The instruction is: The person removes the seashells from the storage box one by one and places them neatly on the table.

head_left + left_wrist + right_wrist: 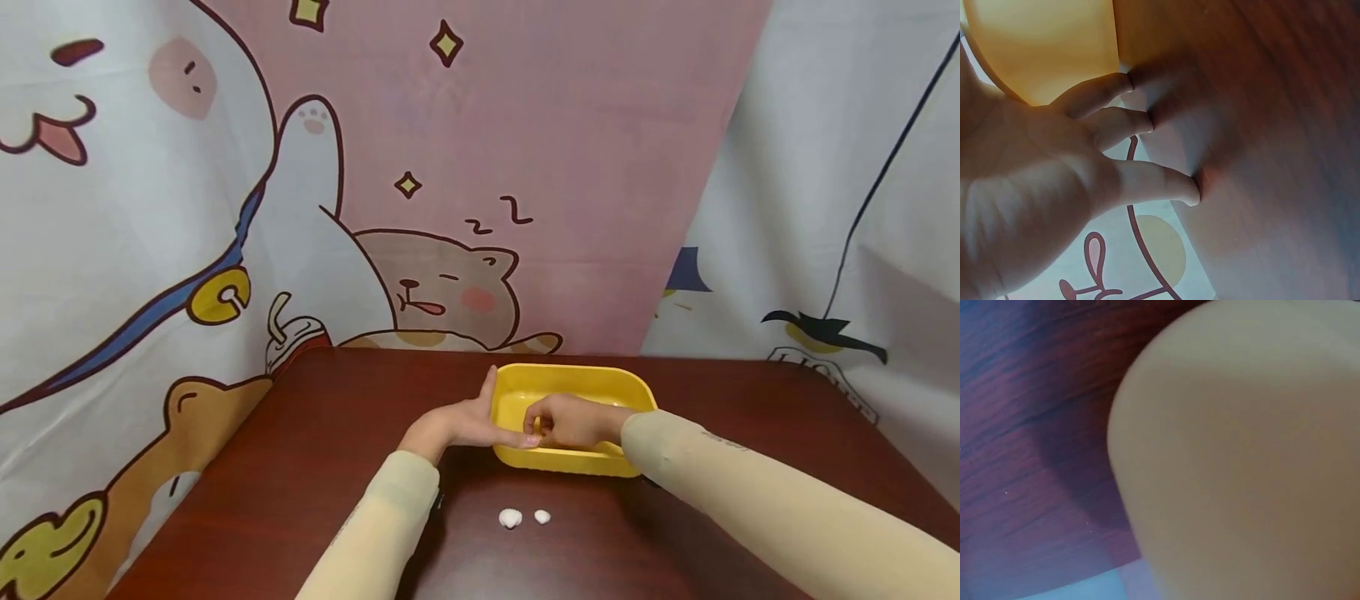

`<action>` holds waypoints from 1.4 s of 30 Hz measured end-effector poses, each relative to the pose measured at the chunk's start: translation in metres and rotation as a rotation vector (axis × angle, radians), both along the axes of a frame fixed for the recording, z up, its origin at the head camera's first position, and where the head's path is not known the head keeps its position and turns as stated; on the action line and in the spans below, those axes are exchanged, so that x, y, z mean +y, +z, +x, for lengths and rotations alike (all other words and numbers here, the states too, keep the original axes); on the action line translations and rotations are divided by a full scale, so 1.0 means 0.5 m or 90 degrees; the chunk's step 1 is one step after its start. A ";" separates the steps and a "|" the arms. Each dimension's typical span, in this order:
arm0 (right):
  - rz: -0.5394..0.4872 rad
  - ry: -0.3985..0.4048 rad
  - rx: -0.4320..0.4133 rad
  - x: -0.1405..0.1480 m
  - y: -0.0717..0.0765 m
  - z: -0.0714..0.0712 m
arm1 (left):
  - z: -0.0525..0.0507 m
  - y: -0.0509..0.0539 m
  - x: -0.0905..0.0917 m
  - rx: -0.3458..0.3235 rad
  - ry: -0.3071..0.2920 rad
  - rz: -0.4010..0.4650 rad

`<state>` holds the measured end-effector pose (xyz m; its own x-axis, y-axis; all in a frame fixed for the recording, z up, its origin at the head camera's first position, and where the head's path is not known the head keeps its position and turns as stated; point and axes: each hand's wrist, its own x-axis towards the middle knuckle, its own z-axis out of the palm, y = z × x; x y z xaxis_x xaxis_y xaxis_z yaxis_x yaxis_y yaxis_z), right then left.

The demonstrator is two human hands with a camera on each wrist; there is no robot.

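Head view: yellow tray (585, 463) on dark red-brown table (390, 400), just right of my left hand (472, 422) and beneath my right hand (572, 419). Left hand spread at tray's left end, thumb along near rim; left wrist view shows fingers (1154, 182) reaching down to table. Right hand over tray interior, fingers curled; cannot tell whether they pinch anything. Tray floor partly hidden by right hand. Tray oblong, shallow, glossy, corners rounded. Larger white shell (510, 518) and smaller white shell (542, 517) on table, near side.
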<state>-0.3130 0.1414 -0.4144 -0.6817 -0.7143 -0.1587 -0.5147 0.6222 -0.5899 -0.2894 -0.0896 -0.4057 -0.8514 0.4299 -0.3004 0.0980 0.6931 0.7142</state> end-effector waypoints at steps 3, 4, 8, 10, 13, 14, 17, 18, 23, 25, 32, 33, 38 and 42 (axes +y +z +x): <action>-0.023 -0.035 -0.029 0.003 -0.011 -0.003 | 0.002 -0.005 0.002 0.003 -0.003 -0.013; -0.026 -0.043 -0.035 0.003 -0.014 -0.003 | 0.003 -0.005 0.002 0.005 -0.005 -0.016; -0.023 -0.014 -0.019 -0.006 -0.023 -0.005 | 0.003 -0.006 0.003 0.004 -0.012 -0.013; -0.023 0.012 0.006 -0.011 -0.026 -0.006 | 0.002 -0.006 0.002 0.004 -0.010 -0.008; -0.027 0.026 0.036 -0.013 -0.033 -0.007 | 0.001 -0.005 0.003 0.003 -0.007 -0.002; -0.030 0.027 0.039 -0.013 -0.034 -0.007 | 0.001 -0.005 0.004 0.004 -0.007 -0.004; -0.037 0.030 0.034 -0.011 -0.035 -0.006 | 0.000 -0.006 0.006 0.004 -0.011 -0.011; -0.037 0.035 0.033 -0.012 -0.035 -0.005 | 0.000 -0.006 0.006 0.004 -0.013 -0.012; -0.027 0.054 0.047 -0.029 -0.030 0.002 | 0.001 -0.002 0.000 0.007 -0.019 -0.010; -0.031 0.062 0.059 -0.033 -0.030 0.000 | 0.001 -0.001 -0.001 0.007 -0.019 -0.005; -0.046 0.003 0.026 0.006 -0.029 -0.024 | 0.001 -0.005 0.009 0.001 -0.004 -0.002; -0.044 -0.014 0.021 0.016 -0.029 -0.028 | 0.002 -0.007 0.010 -0.001 -0.002 -0.003; -0.015 -0.071 0.033 0.050 -0.027 -0.035 | 0.003 -0.009 0.008 -0.008 0.008 -0.012; -0.029 -0.055 0.057 0.053 -0.021 -0.030 | 0.002 -0.001 0.003 -0.006 0.011 -0.005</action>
